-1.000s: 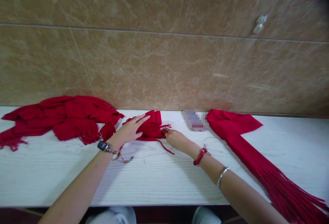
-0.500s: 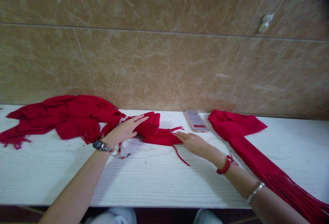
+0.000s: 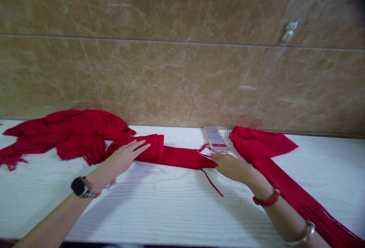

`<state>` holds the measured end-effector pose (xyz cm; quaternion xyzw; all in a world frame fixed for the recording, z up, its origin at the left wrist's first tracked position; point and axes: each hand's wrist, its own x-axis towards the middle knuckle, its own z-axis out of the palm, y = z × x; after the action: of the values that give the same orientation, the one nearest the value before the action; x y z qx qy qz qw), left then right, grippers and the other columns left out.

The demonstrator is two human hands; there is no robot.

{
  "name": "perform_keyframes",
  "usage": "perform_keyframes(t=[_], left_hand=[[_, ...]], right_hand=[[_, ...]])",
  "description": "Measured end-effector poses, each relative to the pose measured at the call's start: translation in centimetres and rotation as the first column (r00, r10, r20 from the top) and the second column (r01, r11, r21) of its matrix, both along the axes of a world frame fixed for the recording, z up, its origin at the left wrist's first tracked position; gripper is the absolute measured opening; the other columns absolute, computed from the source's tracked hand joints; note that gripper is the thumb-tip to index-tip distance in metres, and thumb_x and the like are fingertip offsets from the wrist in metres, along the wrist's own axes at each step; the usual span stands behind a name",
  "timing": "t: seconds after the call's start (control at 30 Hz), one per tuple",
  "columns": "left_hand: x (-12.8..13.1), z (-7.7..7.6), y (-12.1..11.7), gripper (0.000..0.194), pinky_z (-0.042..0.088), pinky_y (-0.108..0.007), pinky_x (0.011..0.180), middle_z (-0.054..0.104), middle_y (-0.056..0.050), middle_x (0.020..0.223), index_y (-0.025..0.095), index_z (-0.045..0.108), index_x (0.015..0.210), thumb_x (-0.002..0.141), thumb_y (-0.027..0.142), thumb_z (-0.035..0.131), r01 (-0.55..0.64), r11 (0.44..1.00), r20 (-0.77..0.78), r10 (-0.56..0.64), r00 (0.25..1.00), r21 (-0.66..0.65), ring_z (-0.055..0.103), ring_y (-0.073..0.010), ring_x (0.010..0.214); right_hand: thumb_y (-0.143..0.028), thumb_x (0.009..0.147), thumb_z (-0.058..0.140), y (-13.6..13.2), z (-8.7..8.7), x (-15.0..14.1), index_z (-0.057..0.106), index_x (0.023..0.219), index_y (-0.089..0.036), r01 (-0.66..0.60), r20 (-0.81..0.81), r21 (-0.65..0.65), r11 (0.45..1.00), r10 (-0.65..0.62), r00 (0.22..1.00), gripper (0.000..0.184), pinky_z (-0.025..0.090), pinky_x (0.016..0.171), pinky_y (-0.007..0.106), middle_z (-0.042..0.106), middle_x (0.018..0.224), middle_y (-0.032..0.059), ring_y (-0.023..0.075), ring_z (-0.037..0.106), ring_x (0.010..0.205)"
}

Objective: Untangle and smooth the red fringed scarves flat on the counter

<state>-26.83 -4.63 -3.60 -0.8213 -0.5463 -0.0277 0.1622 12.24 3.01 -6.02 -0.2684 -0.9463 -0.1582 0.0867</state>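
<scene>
Scarf [image 3: 182,157] of flat red woven cloth, fringed at its end, lies on the white wood-grained table [image 3: 148,214], on the person's side of the pink-edged rectangular smartphone [image 3: 216,138] and mostly to its left. Its long axis runs left to right, roughly along the table, sloping slightly towards the person as it nears the phone; the fringed end points right, just below the phone's near edge, and one loose red strand trails off towards the person. Left of the phone, the cloth is layered in a folded stack, where the left hand [image 3: 124,158] rests palm down, fingers stretched out and a little apart. Just in front of the phone, the right hand [image 3: 230,166] has its fingertips on the gathered fringe; whether they pinch or only press it cannot be told. A crumpled heap of red fringed fabric [image 3: 76,130] lies well left of the phone, and another long red fringed scarf [image 3: 256,141], folded over at its far end, lies just right of it.
</scene>
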Motion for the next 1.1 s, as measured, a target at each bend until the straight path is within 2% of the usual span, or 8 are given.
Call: perform_keyframes(t=[0.13, 0.23, 0.4, 0.53, 0.73, 0.8, 0.93, 1.1], left_hand=[[1.1, 0.8, 0.1, 0.066, 0.028, -0.046, 0.102, 0.033, -0.009, 0.140, 0.023, 0.027, 0.137, 0.077, 0.025, 0.053, -0.041, 0.999, -0.031, 0.041, 0.999, 0.022, 0.027, -0.0294, 0.128], [1.8, 1.4, 1.0, 0.066, 0.030, -0.043, 0.100, 0.040, -0.013, 0.134, 0.019, 0.032, 0.135, 0.076, 0.035, 0.058, -0.043, 0.998, -0.031, 0.044, 0.999, 0.039, 0.035, -0.0297, 0.123], [1.9, 1.4, 2.2, 0.065, 0.036, -0.036, 0.097, 0.044, -0.013, 0.129, 0.017, 0.034, 0.134, 0.074, 0.022, 0.060, -0.033, 0.999, -0.005, 0.033, 0.999, 0.023, 0.045, -0.0253, 0.116], [1.1, 0.7, 2.1, 0.068, 0.036, -0.035, 0.098, 0.041, -0.010, 0.132, 0.020, 0.030, 0.136, 0.072, 0.009, 0.051, -0.029, 0.997, 0.045, 0.026, 0.999, 0.072, 0.045, -0.0232, 0.115], [-0.3, 1.2, 1.4, 0.064, 0.041, -0.034, 0.094, 0.040, -0.008, 0.132, 0.022, 0.028, 0.137, 0.076, 0.008, 0.042, -0.075, 0.992, 0.099, 0.065, 0.993, 0.097, 0.049, -0.0218, 0.111], [-0.8, 1.4, 1.1, 0.063, 0.042, -0.034, 0.093, 0.040, -0.008, 0.133, 0.022, 0.027, 0.137, 0.077, 0.008, 0.040, -0.104, 0.989, 0.104, 0.093, 0.990, 0.103, 0.049, -0.0220, 0.111], [-1.6, 1.6, 0.8, 0.063, 0.043, -0.034, 0.092, 0.040, -0.007, 0.133, 0.023, 0.026, 0.138, 0.078, 0.009, 0.038, -0.157, 0.981, 0.114, 0.144, 0.983, 0.111, 0.048, -0.0217, 0.112], [-1.8, 1.8, 0.2, 0.063, 0.044, -0.034, 0.091, 0.039, -0.007, 0.134, 0.024, 0.028, 0.137, 0.077, 0.009, 0.040, -0.208, 0.973, 0.086, 0.200, 0.976, 0.100, 0.051, -0.0215, 0.109]], right_hand=[[-0.030, 0.078, 0.055, -1.2, 1.8, -1.7, 0.048, 0.124, -0.011, 0.006, -0.166, -0.158, 0.987, -0.033, 0.986, 0.050, 0.038, 0.098, 0.042, 0.045, 0.131, 0.0159, 0.0267, 0.041, 0.121], [-0.031, 0.078, 0.055, -1.8, 1.9, -3.7, 0.040, 0.130, -0.011, -0.024, -0.201, -0.194, 0.981, -0.015, 0.980, 0.058, 0.033, 0.101, 0.045, 0.038, 0.136, 0.0159, 0.0266, 0.034, 0.126], [-0.010, 0.079, 0.047, -1.7, 0.2, -6.6, 0.049, 0.123, -0.008, -0.131, -0.066, -0.117, 0.984, 0.124, 0.990, 0.043, 0.036, 0.101, 0.034, 0.049, 0.127, 0.0153, 0.0210, 0.043, 0.120], [0.003, 0.076, 0.038, -1.4, -0.4, -7.1, 0.052, 0.120, -0.006, -0.181, 0.042, -0.069, 0.981, 0.184, 0.982, 0.046, 0.041, 0.097, 0.027, 0.053, 0.123, 0.0143, 0.0177, 0.048, 0.115], [-0.006, 0.079, 0.044, -1.6, -0.1, -6.9, 0.051, 0.120, -0.002, -0.154, 0.013, -0.127, 0.980, 0.157, 0.988, 0.042, 0.040, 0.098, 0.030, 0.051, 0.124, 0.0173, 0.0208, 0.046, 0.116], [-0.003, 0.078, 0.043, -1.6, 0.1, -6.9, 0.051, 0.119, -0.001, -0.163, 0.043, -0.131, 0.978, 0.170, 0.985, 0.042, 0.040, 0.097, 0.030, 0.051, 0.123, 0.0179, 0.0213, 0.047, 0.115], [0.005, 0.076, 0.035, -1.4, 0.3, -6.7, 0.053, 0.118, -0.007, -0.171, 0.032, -0.125, 0.977, 0.177, 0.984, 0.047, 0.044, 0.094, 0.030, 0.053, 0.122, 0.0145, 0.0189, 0.050, 0.113], [0.001, 0.080, 0.037, -1.1, 0.0, -6.3, 0.058, 0.111, -0.010, -0.170, -0.048, -0.140, 0.976, 0.165, 0.985, 0.040, 0.048, 0.089, 0.032, 0.059, 0.114, 0.0133, 0.0196, 0.057, 0.104]])
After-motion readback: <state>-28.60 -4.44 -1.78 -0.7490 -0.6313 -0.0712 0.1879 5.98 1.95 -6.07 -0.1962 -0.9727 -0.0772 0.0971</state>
